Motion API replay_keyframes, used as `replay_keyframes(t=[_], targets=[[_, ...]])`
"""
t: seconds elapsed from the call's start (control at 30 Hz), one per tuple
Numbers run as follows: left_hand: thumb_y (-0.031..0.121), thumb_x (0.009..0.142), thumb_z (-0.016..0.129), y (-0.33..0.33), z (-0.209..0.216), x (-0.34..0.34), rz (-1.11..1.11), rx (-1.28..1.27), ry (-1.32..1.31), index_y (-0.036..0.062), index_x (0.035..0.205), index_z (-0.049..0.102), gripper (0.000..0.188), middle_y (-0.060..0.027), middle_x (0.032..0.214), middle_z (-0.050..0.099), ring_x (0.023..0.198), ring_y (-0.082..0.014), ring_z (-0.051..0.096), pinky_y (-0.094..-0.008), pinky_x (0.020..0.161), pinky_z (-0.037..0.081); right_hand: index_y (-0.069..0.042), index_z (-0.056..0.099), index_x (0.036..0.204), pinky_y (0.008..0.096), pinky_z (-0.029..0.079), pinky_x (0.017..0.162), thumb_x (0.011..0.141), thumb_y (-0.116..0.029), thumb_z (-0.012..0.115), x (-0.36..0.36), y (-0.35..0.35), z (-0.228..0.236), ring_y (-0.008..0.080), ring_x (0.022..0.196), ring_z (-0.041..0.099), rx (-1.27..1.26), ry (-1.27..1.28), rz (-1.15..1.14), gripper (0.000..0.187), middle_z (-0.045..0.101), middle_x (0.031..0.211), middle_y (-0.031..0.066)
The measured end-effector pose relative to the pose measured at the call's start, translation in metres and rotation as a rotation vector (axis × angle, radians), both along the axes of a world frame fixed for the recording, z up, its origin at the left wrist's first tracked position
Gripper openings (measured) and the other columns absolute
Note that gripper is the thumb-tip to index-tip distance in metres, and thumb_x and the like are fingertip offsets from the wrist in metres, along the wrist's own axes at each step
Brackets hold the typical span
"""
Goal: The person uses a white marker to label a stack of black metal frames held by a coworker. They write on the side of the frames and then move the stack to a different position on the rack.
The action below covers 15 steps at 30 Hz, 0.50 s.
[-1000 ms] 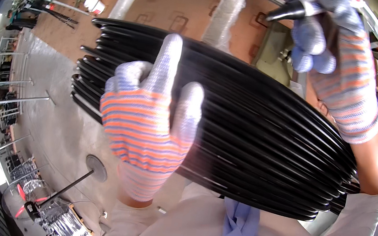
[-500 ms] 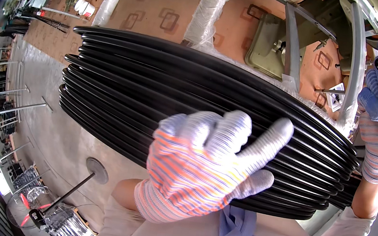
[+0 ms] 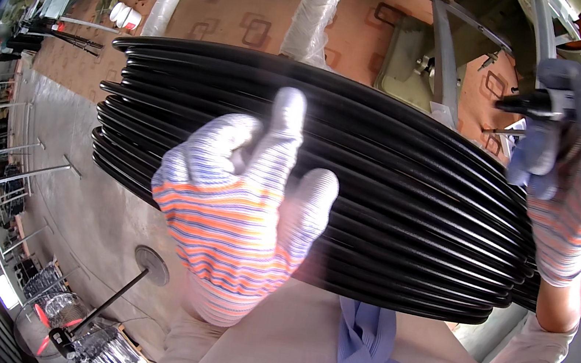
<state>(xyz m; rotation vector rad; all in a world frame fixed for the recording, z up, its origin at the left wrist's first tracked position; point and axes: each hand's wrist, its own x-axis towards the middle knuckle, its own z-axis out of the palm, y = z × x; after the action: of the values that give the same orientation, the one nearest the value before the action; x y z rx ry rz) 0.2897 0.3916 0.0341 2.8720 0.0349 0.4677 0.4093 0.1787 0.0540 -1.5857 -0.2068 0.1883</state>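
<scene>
A broad stack of glossy black tubes (image 3: 405, 212) spans the view in front of me, its many edges bowed by the lens. My left hand (image 3: 236, 196), in a striped knit glove with greyish-white fingers, is over the left-middle part of the stack. Its index finger points away from me, the thumb stands apart and the other fingers bend; nothing is held. Whether it touches the tubes I cannot tell. At the far right, my raised right hand (image 3: 567, 168), gloved alike and slightly blurred, grips a marker pen (image 3: 561, 106). The pen lies sideways, its black end toward the left.
A metal frame (image 3: 446, 55) and plastic-wrapped bars (image 3: 315, 14) stand beyond the tubes, over a patterned brown floor covering (image 3: 249, 1). White buckets (image 3: 126, 16) sit at the far left. Below them are a fan (image 3: 47, 326) with red blades and a round-based stand (image 3: 151, 266).
My left hand has moved left along the tubes, with its index finger now pointing away. My right hand has turned the marker pen from end-on to sideways and shifted slightly left.
</scene>
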Motion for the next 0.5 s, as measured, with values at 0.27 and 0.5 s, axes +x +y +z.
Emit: replay_keyframes(t=[0.27, 0.5], targets=[[0.027, 0.072, 0.063, 0.000, -0.001, -0.002, -0.047, -0.020, -0.037, 0.0054, 0.109, 0.062, 0.043, -0.0132, 0.082, 0.052, 0.070, -0.0250, 0.047, -0.0343, 0.063, 0.041, 0.001, 0.056, 0.097, 0.0250, 0.053, 0.063, 0.075, -0.007, 0.068, -0.009, 0.041, -0.013, 0.0148, 0.071, 0.064, -0.222, -0.569, 0.454, 0.027, 0.064, 0.085, 0.0126], [0.028, 0.073, 0.063, 0.005, -0.011, -0.008, 0.006, -0.059, -0.094, 0.0046, 0.112, 0.059, 0.046, -0.0117, 0.093, 0.051, 0.081, -0.0244, 0.046, -0.0345, 0.075, 0.040, -0.001, 0.060, 0.099, 0.0275, 0.052, 0.075, 0.071, -0.009, 0.074, -0.019, 0.042, -0.026, 0.0148, 0.081, 0.064, -0.192, -0.471, 0.406, 0.032, 0.065, 0.091, 0.0121]])
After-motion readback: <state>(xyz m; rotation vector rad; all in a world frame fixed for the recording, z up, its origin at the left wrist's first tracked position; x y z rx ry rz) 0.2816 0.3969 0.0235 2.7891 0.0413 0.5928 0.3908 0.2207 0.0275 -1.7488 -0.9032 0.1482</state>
